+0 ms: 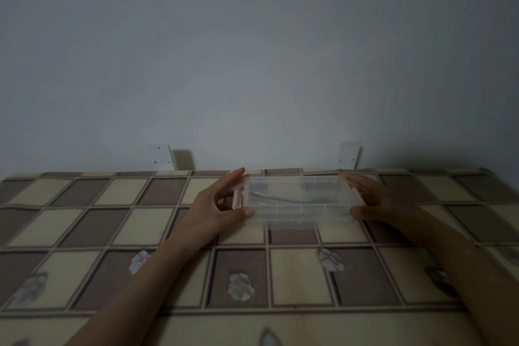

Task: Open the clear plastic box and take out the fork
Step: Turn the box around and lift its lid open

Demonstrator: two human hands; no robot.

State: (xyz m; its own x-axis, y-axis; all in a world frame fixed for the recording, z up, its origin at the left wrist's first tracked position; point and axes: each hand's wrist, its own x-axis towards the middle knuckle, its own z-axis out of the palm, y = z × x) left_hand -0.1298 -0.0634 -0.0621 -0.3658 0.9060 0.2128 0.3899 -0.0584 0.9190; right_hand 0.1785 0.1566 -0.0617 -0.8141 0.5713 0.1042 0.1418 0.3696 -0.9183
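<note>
A clear plastic box (297,213) with its lid on rests on the far middle of the table, a pink latch (237,199) at its left end and another pink latch (357,194) at its right end. Through the lid a thin grey fork (276,198) shows, lying lengthwise inside. My left hand (216,209) cups the left end, thumb on the front corner, fingers reaching behind the back corner. My right hand (384,201) cups the right end the same way, thumb at the front corner.
The table (140,233) wears a checked cloth of beige and brown squares with pale flower prints near the front. Its far edge meets a plain grey wall (252,64), where two small white brackets (161,157) stick up.
</note>
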